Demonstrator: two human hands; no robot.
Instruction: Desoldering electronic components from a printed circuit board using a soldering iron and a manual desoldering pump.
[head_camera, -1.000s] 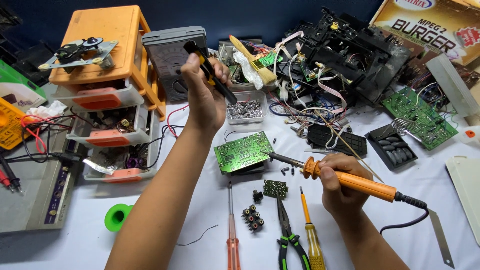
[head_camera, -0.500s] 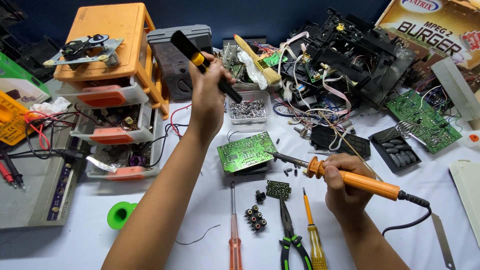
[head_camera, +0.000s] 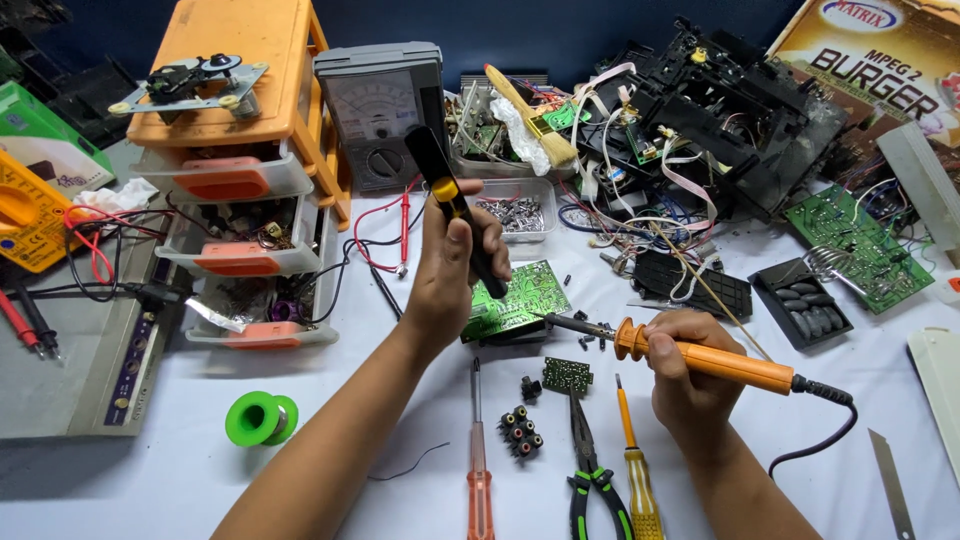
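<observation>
Comparing against the two earlier frames: your left hand dropped from upper centre of the frame to middle centre, and it was clamped around the black-and-yellow plastic-handled tool, handle end tilted up toward the grey analogue meter. I couldn't tell what the tool's working end was; your palm hid it. It ended up right over the left edge of the green rectangular circuit board, which stayed put at frame centre on the white tabletop.

Your right hand barely moved. Fingers were closed round the orange-handled soldering iron, its metal tip resting at the board's right edge. So both tools had converged on the board; my read is you'd gone from fetching to working the joint.

Clearance notes:
- Left of the board: red and black test leads trailed down from the meter, close to your left wrist.
- Just below the board: small green board offcut, a cluster of black jack sockets, red-handled screwdriver, green-handled pliers, yellow-handled screwdriver.
- Right of the iron: black rubber keypad and the iron's black cord, looping at lower right.
- Open room: lower left, around the green solder spool, and the strip between your forearms.
</observation>
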